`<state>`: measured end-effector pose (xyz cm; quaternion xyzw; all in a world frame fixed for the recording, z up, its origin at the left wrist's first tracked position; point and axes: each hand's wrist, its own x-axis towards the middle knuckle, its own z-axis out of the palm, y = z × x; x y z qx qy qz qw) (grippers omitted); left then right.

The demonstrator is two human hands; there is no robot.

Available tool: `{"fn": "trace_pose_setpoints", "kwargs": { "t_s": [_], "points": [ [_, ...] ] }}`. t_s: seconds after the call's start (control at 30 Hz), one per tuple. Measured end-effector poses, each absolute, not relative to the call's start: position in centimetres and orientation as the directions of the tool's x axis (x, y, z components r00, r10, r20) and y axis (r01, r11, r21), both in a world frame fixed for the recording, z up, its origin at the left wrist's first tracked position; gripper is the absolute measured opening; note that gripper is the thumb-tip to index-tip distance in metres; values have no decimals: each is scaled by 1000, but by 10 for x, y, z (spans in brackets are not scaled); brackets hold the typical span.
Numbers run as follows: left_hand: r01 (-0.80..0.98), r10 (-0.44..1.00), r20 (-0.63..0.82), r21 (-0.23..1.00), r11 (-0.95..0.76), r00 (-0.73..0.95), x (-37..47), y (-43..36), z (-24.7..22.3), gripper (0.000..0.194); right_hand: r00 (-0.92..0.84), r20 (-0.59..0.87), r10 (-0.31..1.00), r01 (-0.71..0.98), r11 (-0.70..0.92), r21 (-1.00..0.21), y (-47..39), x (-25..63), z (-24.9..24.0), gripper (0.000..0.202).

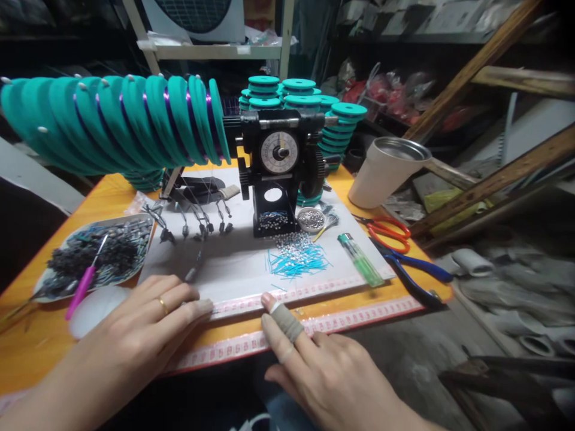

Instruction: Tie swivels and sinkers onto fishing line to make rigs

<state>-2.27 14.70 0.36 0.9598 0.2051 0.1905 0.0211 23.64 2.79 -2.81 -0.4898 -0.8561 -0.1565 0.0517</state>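
Note:
My left hand [148, 317], with a ring on one finger, rests at the front edge of the white board [233, 263]. Its fingers are pressed together with the index fingertip on the tape scale [242, 304]; whatever they grip is too small to make out. Right of it, my right hand [318, 365] stretches its index and middle fingers onto the same edge. Wrapping covers part of its index finger. A small grey piece [191, 275] on a strand lies just beyond my left fingers. Short blue tubes [296, 262] and silvery beads [290, 242] lie beyond my right hand.
Teal spools [135, 120] sit on a black winder with a dial [279, 152]. A tray of dark pieces [146, 242] and a pink-handled hook [81, 293] are left. A green lighter [362, 260], orange-handled scissors [390, 230], blue-handled pliers [417, 269] and a white tumbler [381, 173] stand right.

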Motion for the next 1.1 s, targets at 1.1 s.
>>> {"fn": "trace_pose_setpoints", "kwargs": {
  "t_s": [1.1],
  "points": [
    [393,394,338,73,-917,855,-27,136,16,20,-469,469,749,866,495,75,33,239,-32,42]
  ]
}}
